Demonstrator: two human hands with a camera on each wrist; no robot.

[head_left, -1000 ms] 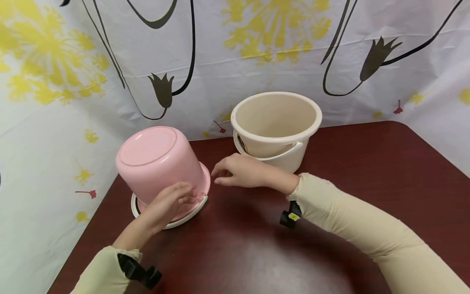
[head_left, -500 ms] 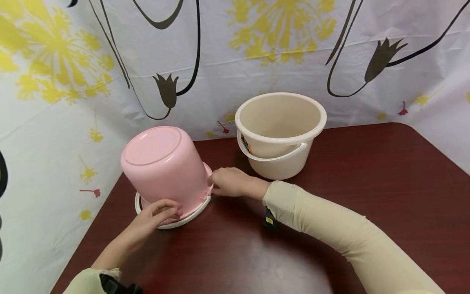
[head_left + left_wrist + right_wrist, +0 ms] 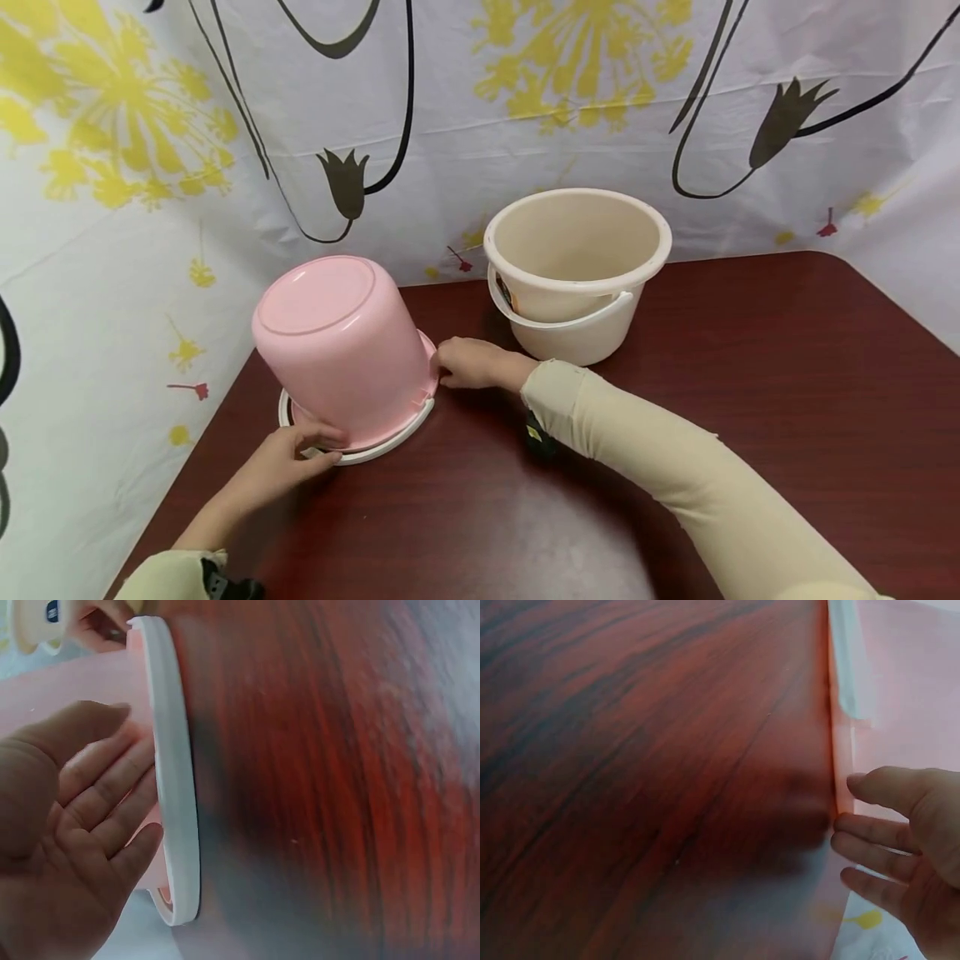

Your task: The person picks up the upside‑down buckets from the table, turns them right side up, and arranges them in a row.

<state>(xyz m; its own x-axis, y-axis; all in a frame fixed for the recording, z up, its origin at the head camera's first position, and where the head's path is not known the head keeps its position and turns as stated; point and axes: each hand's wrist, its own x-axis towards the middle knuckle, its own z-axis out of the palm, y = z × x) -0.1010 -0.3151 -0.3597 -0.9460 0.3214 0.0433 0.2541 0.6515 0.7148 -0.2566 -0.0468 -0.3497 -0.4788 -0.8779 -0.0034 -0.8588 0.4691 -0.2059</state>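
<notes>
Head view: toward the left of a dark red table (image 3: 750, 358), pink bucket (image 3: 345, 350) upside down, flat base upward, flared rim (image 3: 428, 354) down at the tabletop. White handle (image 3: 396, 439) lying along the front of the rim, curving round to the left. Left hand (image 3: 281, 462) at the front left of the rim, thumb and fingers apart, thumb low by the handle, fingers by the pink wall above. Right hand (image 3: 468, 362) at the right edge of the rim, fingers bent toward the pink, tips partly hidden. Farther back, to the right, cream bucket (image 3: 573, 343) upright, mouth up, pale bail slung across the front. Pale sleeves (image 3: 637, 442) on both arms, dark wrist devices (image 3: 538, 433) by the cuffs. Behind, white cloth (image 3: 450, 100) printed with yellow flowers and dark stems.

Left wrist view: palm of the left hand in sight, fingers loosely straight with slim gaps, thumb well apart, fingertips beside the handle at the pink rim. Hard to tell touch from narrow gap. Beyond, right hand blurred near the far end of the handle.

Right wrist view: fingers apart and nearly straight, tips at the rim's edge, thumb tip also there, separate from the fingers. Cannot tell the firmness of any contact.
</notes>
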